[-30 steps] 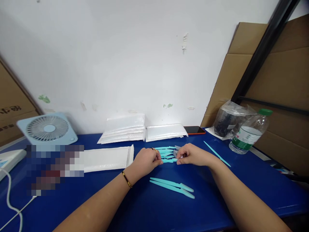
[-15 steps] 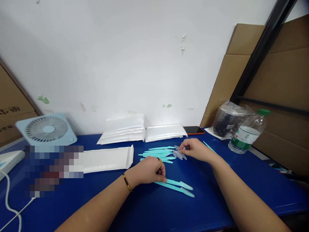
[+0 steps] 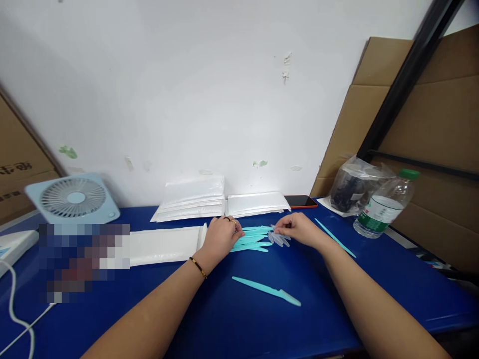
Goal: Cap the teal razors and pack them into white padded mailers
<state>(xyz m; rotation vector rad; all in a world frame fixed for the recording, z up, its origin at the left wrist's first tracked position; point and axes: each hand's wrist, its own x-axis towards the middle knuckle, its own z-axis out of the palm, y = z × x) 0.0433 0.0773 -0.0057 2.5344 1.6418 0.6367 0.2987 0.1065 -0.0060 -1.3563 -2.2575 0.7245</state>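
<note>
Turquoise, slender plastic sticks (image 3: 256,238), tapered at one end, lie in a loose, roughly parallel cluster on the smooth blue table (image 3: 318,309). The left hand (image 3: 220,237) has its fingers curled together over the cluster's left end; whether they grip a stick cannot be told. The right hand (image 3: 297,229) has thumb and forefinger closed at the translucent, leaf-shaped pieces (image 3: 279,240) fanned at the right end; whether one is pinched is unclear. A single stick (image 3: 262,286) lies nearer the viewer, another (image 3: 336,238) beyond the right wrist. White, glossy envelopes are grouped in a taller stack (image 3: 192,199) and a lower stack (image 3: 257,203) by the wall. The clear bottle (image 3: 385,209) has a green cap and a white-and-green label, its lettering too small to read. Dark printed characters, partly cut off, mark the brown cardboard box (image 3: 22,174) behind the square, pale-blue fan (image 3: 75,197).
</note>
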